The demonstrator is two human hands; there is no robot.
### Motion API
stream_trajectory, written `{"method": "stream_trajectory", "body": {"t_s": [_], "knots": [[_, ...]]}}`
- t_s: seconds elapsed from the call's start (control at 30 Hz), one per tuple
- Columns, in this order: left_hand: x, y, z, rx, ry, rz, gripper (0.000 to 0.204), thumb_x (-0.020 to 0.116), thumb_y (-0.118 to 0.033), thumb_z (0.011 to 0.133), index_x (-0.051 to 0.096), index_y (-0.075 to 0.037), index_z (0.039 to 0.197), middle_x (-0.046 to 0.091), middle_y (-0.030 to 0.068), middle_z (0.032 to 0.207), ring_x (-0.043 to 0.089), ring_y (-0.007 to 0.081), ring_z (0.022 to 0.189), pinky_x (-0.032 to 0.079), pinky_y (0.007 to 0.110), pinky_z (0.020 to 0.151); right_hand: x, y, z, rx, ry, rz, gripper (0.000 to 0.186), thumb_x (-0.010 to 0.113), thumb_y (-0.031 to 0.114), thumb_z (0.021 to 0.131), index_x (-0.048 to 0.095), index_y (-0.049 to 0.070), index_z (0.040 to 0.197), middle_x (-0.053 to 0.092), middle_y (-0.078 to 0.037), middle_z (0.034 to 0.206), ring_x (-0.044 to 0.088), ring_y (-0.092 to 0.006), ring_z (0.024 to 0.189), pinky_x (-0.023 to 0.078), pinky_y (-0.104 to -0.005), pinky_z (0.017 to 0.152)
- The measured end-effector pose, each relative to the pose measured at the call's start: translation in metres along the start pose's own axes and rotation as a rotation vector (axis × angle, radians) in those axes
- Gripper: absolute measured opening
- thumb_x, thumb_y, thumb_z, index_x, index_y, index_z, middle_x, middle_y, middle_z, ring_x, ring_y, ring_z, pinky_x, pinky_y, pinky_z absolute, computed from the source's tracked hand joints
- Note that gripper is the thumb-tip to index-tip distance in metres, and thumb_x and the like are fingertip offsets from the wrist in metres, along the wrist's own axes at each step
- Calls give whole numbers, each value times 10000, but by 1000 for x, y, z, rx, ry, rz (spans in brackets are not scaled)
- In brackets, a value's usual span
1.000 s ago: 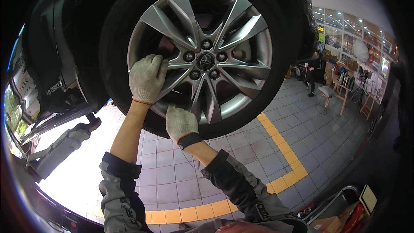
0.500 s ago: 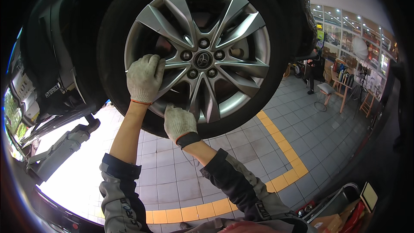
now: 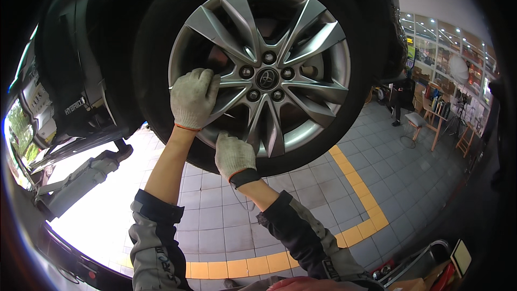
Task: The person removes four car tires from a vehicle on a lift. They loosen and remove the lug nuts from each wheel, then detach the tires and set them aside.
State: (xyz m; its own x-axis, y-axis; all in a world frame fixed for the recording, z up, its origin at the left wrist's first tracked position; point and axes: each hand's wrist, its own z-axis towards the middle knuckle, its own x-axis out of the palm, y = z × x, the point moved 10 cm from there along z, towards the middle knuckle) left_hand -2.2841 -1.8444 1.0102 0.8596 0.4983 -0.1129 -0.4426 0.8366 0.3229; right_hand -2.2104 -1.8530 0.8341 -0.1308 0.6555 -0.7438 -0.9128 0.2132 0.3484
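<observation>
A silver multi-spoke alloy wheel point(image 3: 315, 94) with a black tire point(image 3: 353, 97) hangs raised on a dark car point(image 3: 70, 70). Several lug nuts ring its round centre cap point(image 3: 267, 78). Both my hands wear pale knitted work gloves. My left hand point(image 3: 194, 98) is closed round a spoke at the rim's left side, its fingertips hidden behind the metal. Lower down, my right hand point(image 3: 235, 156) has curled fingers against the rim's lower left edge. A dark band circles that wrist. Through the spokes, part of the brake disc point(image 3: 312, 64) shows.
A grey lift arm point(image 3: 86, 180) reaches under the car at left. Yellow tiles point(image 3: 258, 265) mark a corner on the grey tiled floor point(image 3: 226, 226). At lower right stands a cart point(image 3: 425, 258) with boxes. Far right are a person point(image 3: 399, 102), a stool point(image 3: 416, 120) and a wooden stand point(image 3: 435, 126).
The wheel, car and my hands have all shifted a little to the right in the picture. Both hands keep about the same places on the wheel.
</observation>
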Motion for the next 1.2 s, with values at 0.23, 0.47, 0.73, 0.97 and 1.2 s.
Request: {"method": "stream_trajectory", "body": {"t_s": [0.23, 0.47, 0.73, 0.97, 1.2], "knots": [[1, 2, -1, -24, 28, 1, 163, 783, -209, 1004, 772, -53, 1049, 804, 138, 1070, 758, 373, 928, 592, 490, 831, -3, 3, -1, -20, -21, -11, 173, 662, 117, 1014, 721, 26, 1149, 838, -214, 1007, 852, -370, 940, 690, -466, 809], [-4, -2, 1, 13, -18, -5, 187, 760, -269, 1038, 753, -83, 1022, 773, 115, 977, 733, 357, 874, 573, 485, 801, -5, 2, -3, -13, -6, 2, 168, 660, 114, 1011, 718, 18, 1137, 837, -220, 976, 852, -380, 918, 688, -479, 797], [-2, -1, 0, -5, -2, 9, 195, 759, -276, 1036, 756, -81, 1033, 777, 119, 1009, 736, 364, 890, 579, 490, 815, -6, 3, -2, -42, -58, 1, 172, 653, 117, 1010, 720, 20, 1135, 833, -220, 958, 849, -387, 902, 686, -488, 784], [-2, 0, -2, -12, 15, -16, 179, 774, -247, 1022, 759, -69, 1046, 784, 124, 1042, 740, 368, 911, 580, 492, 827, -3, 4, -2, -50, -63, -11, 174, 652, 123, 1015, 719, 24, 1142, 833, -213, 926, 849, -387, 898, 686, -487, 780], [-3, -1, -1, -12, 25, -3, 182, 786, -244, 1018, 760, -68, 1053, 785, 125, 1062, 741, 365, 924, 580, 489, 833, -2, 2, -1, -35, -72, -11, 164, 650, 127, 1014, 718, 24, 1121, 833, -216, 920, 848, -390, 884, 685, -490, 769]]}}
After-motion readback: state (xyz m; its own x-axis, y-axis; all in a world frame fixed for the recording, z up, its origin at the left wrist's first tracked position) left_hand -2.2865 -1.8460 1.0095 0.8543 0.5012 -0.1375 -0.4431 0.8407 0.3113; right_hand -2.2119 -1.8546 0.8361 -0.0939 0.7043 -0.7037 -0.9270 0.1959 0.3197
